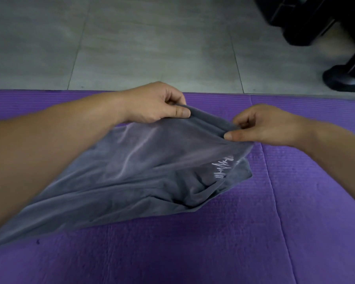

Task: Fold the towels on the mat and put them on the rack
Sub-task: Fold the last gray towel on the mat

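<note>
A grey towel (131, 173) with white stitched lettering lies rumpled on the purple mat (234, 242). Its far edge is lifted off the mat. My left hand (154, 103) pinches that edge at its left end between thumb and curled fingers. My right hand (262, 126) pinches the same edge further right. The near part of the towel trails toward the lower left corner of the view, partly under my left forearm. No rack that I can recognise is in view.
Grey floor tiles (131, 42) stretch beyond the mat's far edge. A black frame on feet (320, 21) stands at the top right, with a dark foot or shoe (344, 78) beside it. Seams run across the mat on the right.
</note>
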`<state>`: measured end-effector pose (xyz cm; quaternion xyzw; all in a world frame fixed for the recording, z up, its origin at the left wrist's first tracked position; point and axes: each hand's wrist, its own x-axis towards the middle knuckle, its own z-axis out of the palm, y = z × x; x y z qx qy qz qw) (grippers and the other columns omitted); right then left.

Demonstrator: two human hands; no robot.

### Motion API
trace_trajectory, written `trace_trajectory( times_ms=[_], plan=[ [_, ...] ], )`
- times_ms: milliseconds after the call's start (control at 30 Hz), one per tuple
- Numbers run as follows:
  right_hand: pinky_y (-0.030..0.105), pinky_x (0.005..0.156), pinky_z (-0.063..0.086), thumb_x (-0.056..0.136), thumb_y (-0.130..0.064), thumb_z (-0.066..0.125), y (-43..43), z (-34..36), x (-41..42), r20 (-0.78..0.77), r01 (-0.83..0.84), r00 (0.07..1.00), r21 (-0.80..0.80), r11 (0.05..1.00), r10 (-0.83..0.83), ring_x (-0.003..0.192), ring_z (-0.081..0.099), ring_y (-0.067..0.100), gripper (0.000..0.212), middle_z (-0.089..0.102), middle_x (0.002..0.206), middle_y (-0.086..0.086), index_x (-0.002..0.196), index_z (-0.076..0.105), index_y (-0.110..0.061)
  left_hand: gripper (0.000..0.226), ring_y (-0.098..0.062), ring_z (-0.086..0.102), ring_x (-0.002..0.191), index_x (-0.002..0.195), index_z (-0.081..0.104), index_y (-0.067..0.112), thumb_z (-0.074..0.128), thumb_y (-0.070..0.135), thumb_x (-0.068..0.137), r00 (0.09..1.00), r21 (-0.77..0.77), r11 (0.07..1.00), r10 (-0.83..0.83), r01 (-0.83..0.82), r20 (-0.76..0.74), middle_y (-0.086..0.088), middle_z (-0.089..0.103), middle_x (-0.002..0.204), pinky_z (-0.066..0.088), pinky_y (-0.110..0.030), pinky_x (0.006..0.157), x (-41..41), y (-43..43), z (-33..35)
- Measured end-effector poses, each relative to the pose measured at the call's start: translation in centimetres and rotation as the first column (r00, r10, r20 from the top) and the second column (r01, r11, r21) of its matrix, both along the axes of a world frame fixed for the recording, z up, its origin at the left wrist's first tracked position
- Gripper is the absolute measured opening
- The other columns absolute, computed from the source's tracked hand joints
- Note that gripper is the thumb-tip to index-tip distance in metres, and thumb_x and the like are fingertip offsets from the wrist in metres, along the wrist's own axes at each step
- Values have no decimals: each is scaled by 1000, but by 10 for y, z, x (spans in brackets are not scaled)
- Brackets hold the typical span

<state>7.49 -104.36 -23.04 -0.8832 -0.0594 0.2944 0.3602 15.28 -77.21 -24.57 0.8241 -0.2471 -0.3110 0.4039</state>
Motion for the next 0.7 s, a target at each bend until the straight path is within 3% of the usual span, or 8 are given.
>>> trace_trajectory(
  times_ms=[100, 200, 300, 367, 500, 567, 633, 700],
  plan=[
    [41, 69, 39, 67, -65, 75, -14, 3, 3, -145, -22, 989, 11, 1000, 23, 67, 48, 22, 73, 55, 71, 11, 84, 60, 5, 22, -5, 48, 60, 79, 70, 16, 69, 32, 94, 999, 20, 999, 41, -41, -23, 8, 57, 64, 41, -16, 58, 1, 4, -6],
    [33, 56, 47, 68, -51, 84, -32, 3, 4, -377, 193, 923, 262, 946, -84, 57, 49, 26, 69, 54, 71, 15, 95, 59, 8, 27, -13, 49, 69, 88, 68, 4, 68, 30, 95, 992, -6, 993, 114, -115, -53, -4, 56, 75, 41, -27, 66, 5, 9, -11],
    [24, 44, 45, 75, -37, 80, -41, 0, -3, -514, 207, 858, 309, 928, -20, 44, 39, 11, 57, 51, 64, 7, 106, 63, 8, 23, -13, 55, 75, 89, 69, 7, 67, 28, 96, 985, -21, 987, 155, -157, -76, -4, 62, 80, 45, -29, 72, 7, 9, -14],
    [27, 53, 48, 75, -36, 78, -42, -4, -7, -518, 136, 855, 278, 951, 29, 50, 44, 13, 50, 56, 67, 8, 106, 69, 1, 22, -11, 59, 77, 90, 70, 8, 67, 29, 96, 984, -9, 988, 150, -151, -91, -2, 66, 83, 49, -28, 76, 6, 6, -16],
    [38, 96, 47, 79, -29, 82, -39, -11, -13, -357, 130, 934, 261, 956, -29, 97, 67, 26, 37, 72, 104, 20, 103, 72, -3, 18, -11, 58, 76, 89, 70, 10, 67, 26, 97, 985, -7, 990, 141, -143, -97, -4, 65, 85, 48, -28, 75, 1, -7, -22],
    [44, 93, 49, 69, -39, 87, -40, -13, -13, -287, 213, 949, 278, 937, -131, 93, 66, 29, 55, 71, 99, 18, 98, 65, 3, 15, -10, 57, 74, 87, 69, 13, 66, 23, 98, 984, -15, 989, 146, -148, -97, -3, 65, 82, 47, -26, 72, 1, -13, -24],
    [43, 78, 44, 57, -57, 90, -45, -18, -12, -251, 277, 946, 284, 918, -207, 81, 54, 30, 83, 60, 88, 15, 92, 52, 8, 14, -9, 56, 71, 88, 68, 14, 65, 22, 98, 982, -17, 986, 165, -167, -93, -2, 65, 81, 47, -25, 70, 2, -18, -27],
    [36, 69, 43, 62, -60, 86, -48, -20, -12, -221, 271, 951, 259, 927, -216, 76, 55, 26, 71, 61, 83, 12, 88, 55, -2, 14, -7, 58, 69, 87, 68, 14, 64, 22, 99, 975, -22, 979, 202, -205, -96, 0, 66, 80, 48, -23, 69, 5, -20, -30]
  ],
)
